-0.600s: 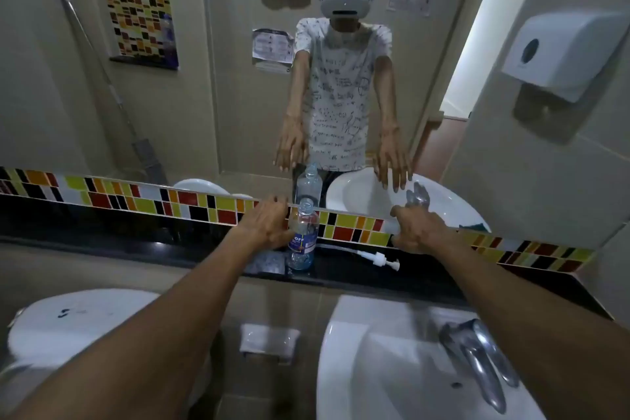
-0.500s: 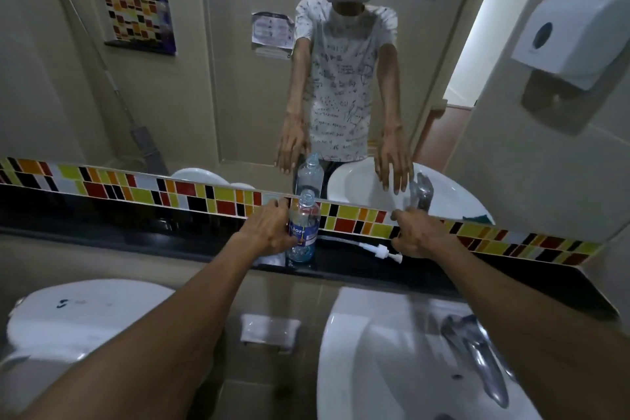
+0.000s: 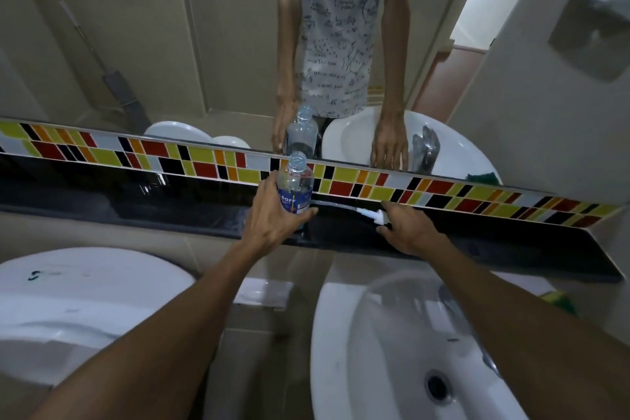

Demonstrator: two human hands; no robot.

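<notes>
- the left hands-side: left hand point(image 3: 272, 215) curls around a clear plastic bottle point(image 3: 296, 186) with a blue label. the bottle is upright with no cap, at the 12 o'clock of the view, over the dark counter point(image 3: 136, 211).
- the right hand point(image 3: 409, 228) is open. its thumb and fingers sit on either side of a white pump point(image 3: 370, 214) lying flat on the counter at the bottle's 3 o'clock. no firm grip shows yet.
- the pump's thin tube point(image 3: 334, 205) runs toward 9 o'clock, ending just beside the bottle.
- likely risk: the bottle looks nearly empty and light, so a nudge or a slack grip could tip it.
- likely risk: the long, bendy tube could miss the narrow mouth, or flick drops about.
- likely risk: the pump lies near the counter's front edge, and a fumbled pinch could knock it into the sink point(image 3: 358, 351) at 5 o'clock.
- around: a mirror point(image 3: 170, 44) and a coloured tile strip point(image 3: 204, 164) at 12 o'clock, a white toilet point(image 3: 68, 300) at 8 o'clock, a green sponge point(image 3: 559, 300) at 4 o'clock.
- in the way: nothing lies between the right hand and the pump. the mirror stands close behind the bottle, leaving little room to swing the tube.
</notes>
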